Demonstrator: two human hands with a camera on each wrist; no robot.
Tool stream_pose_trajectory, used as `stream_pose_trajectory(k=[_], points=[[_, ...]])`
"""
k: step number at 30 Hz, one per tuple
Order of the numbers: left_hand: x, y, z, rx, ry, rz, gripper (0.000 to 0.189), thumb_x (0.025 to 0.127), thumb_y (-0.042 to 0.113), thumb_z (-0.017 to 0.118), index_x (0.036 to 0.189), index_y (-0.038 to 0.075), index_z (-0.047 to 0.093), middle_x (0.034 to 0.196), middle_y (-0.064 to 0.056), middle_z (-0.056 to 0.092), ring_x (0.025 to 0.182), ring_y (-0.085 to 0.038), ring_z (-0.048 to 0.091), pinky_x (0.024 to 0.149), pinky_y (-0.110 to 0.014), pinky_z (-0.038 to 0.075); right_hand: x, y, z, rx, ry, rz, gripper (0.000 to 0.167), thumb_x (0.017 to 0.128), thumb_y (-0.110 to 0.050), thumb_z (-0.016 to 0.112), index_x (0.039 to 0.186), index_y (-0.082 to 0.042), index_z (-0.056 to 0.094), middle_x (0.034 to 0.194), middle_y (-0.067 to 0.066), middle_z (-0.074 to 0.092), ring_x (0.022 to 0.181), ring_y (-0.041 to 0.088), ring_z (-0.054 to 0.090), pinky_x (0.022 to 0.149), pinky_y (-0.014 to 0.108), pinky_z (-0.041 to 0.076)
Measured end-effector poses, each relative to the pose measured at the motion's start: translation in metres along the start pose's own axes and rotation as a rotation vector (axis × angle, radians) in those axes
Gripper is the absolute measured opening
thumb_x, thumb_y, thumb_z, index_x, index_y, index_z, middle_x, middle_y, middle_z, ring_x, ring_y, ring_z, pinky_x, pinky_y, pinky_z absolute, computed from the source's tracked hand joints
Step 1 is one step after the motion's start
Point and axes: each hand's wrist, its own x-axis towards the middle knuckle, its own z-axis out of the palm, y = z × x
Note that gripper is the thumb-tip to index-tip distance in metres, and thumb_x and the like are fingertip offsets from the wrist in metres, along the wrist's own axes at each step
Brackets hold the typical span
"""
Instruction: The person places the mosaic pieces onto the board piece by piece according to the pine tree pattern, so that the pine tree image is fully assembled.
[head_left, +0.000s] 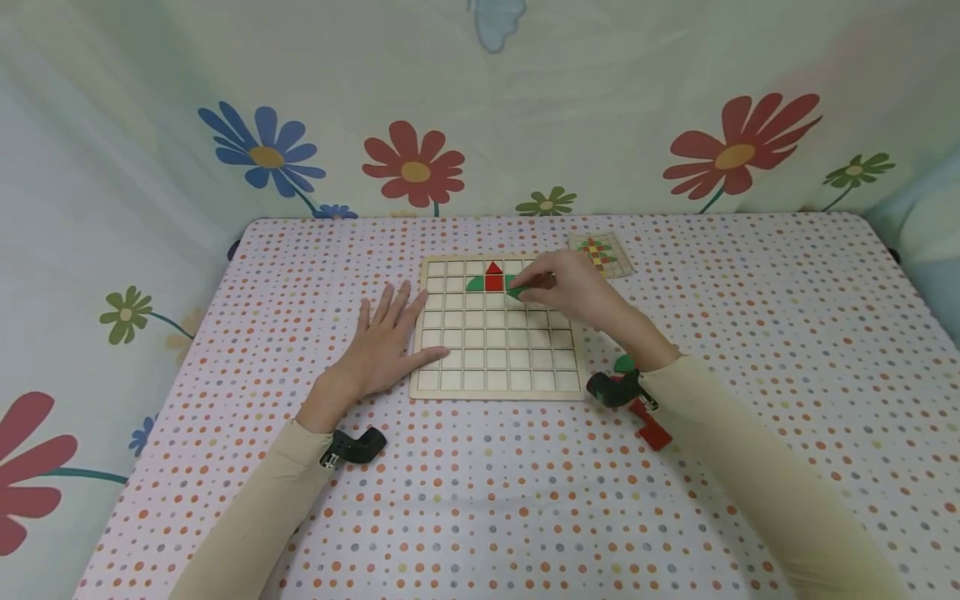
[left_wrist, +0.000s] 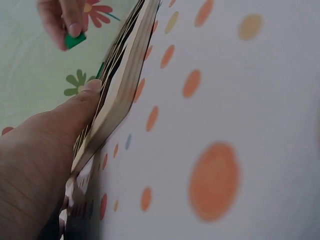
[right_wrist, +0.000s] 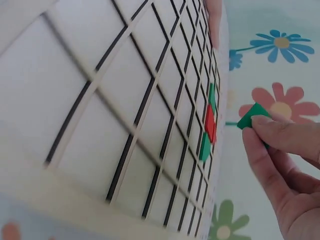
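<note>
One gridded wooden board (head_left: 483, 360), one green piece (right_wrist: 252, 116) held just off it.
Right hand (head_left: 576, 287): thumb and fingers pinching the piece near the board's far side; a corner points upward in the right-wrist view, long axis unclear to me. Left hand (head_left: 380, 350): fingers extended and spread, gripping nothing, thumb over the board's left edge. Placed red triangle (head_left: 493, 268) points away from the person. Dotted surface (head_left: 480, 517), flowered backdrop (head_left: 600, 108) behind.

No text, brand or number can be read. The card (head_left: 617, 265) near the table's (head_left: 750, 333) far edge bears a grid picture (head_left: 596, 252); pale marks (head_left: 649, 402) on a wrist camera (head_left: 611, 389) are too small to read.
</note>
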Motion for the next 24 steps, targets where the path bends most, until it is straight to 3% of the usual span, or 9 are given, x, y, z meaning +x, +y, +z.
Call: stream_pose_trajectory(k=[8,13,24], points=[[0.001,0.0,0.001,0.005,-0.018,-0.017,0.096,0.102,0.066,0.052,0.17,0.018,0.004,0.175,-0.01,-0.008,0.16,-0.031,-0.016,0.124,-0.061,-0.012,0.032,-0.012,0.024,0.052,-0.091,-0.167,0.016,0.094,0.004,0.075,0.108,0.0,0.082,0.103,0.013,0.073,0.096,0.026,0.068,0.087,0.038,0.058],[0.001,-0.001,0.001,0.002,-0.012,-0.012,0.097,0.102,0.066,0.053,0.17,0.018,0.005,0.175,-0.011,-0.008,0.16,-0.031,-0.016,0.124,-0.062,-0.012,0.049,-0.014,0.034,0.016,-0.153,-0.242,0.016,0.096,0.003,0.072,0.11,0.002,0.081,0.102,0.013,0.074,0.094,0.027,0.069,0.083,0.038,0.057],[0.0,0.0,0.0,-0.016,-0.011,-0.012,0.097,0.101,0.065,0.055,0.17,0.017,0.006,0.175,-0.012,-0.007,0.16,-0.032,-0.015,0.124,-0.061,-0.013,0.065,-0.022,0.047,-0.043,-0.173,-0.255,0.013,0.095,0.003,0.074,0.104,0.0,0.083,0.099,0.013,0.075,0.097,0.028,0.07,0.086,0.039,0.057]])
